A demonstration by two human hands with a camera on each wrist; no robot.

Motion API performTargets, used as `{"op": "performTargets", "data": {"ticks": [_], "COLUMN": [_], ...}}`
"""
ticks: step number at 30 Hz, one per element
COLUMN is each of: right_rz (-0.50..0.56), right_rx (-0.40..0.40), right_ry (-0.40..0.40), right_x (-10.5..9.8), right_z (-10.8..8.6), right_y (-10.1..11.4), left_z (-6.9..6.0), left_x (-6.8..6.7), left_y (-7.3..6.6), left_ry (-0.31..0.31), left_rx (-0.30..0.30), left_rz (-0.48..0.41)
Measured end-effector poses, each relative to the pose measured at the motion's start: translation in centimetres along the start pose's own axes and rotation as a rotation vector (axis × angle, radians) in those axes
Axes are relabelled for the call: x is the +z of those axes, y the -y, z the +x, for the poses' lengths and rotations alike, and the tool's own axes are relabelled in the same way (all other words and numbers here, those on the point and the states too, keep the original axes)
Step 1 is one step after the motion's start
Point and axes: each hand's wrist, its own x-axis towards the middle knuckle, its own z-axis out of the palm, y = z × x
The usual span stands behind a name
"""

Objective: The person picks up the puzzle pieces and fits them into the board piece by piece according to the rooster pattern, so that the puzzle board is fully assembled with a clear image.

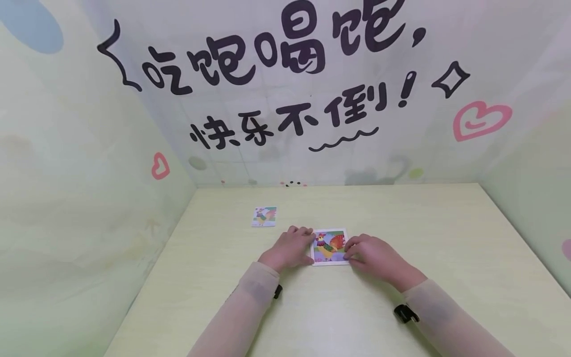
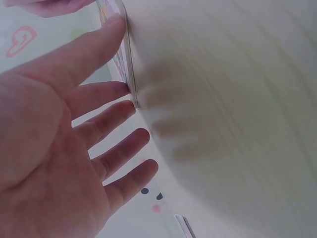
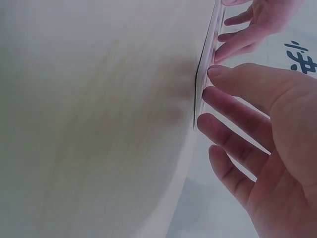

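Observation:
A small white-framed rooster picture puzzle lies flat on the table between the two hands. At its left side is my left hand, thumb on the frame's near-left edge and index fingertip at the far-left edge; the other fingers extend loosely, as the left wrist view shows. My right hand touches the right side with thumb and fingertips, its fingers relaxed in the right wrist view. Farther back and to the left lies a rooster card, apart from both hands.
A pale wood-grain table carries these things. Behind it rises a white printed backdrop with black lettering, with printed side panels to left and right. Both forearms wear light sleeves, with a black device at the right wrist.

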Motion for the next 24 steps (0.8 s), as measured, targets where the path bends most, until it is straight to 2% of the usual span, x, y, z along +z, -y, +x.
{"op": "performTargets", "data": {"ticks": [6,12,16,20,24], "right_rz": [0.004,0.028,0.032,-0.024,-0.089], "right_rx": [-0.003,0.022,0.086,0.166,0.297], "right_ry": [-0.020,-0.036,-0.052,-0.080,-0.033], "right_x": [0.17,0.29,0.12,-0.23,-0.67], "right_z": [-0.08,0.05,0.28,0.57,0.62], "right_y": [-0.19,-0.02,0.13,0.23,0.24], "left_z": [0.17,0.15,0.07,-0.21,-0.49], "left_x": [-0.12,-0.59,-0.87,-0.86,-0.88], "left_y": [0.05,0.00,-0.18,-0.37,-0.48], "left_ry": [-0.012,0.003,0.016,0.018,-0.019], "left_rx": [0.002,-0.014,-0.022,-0.019,-0.028], "left_rz": [-0.004,-0.012,-0.021,-0.013,-0.046]}}
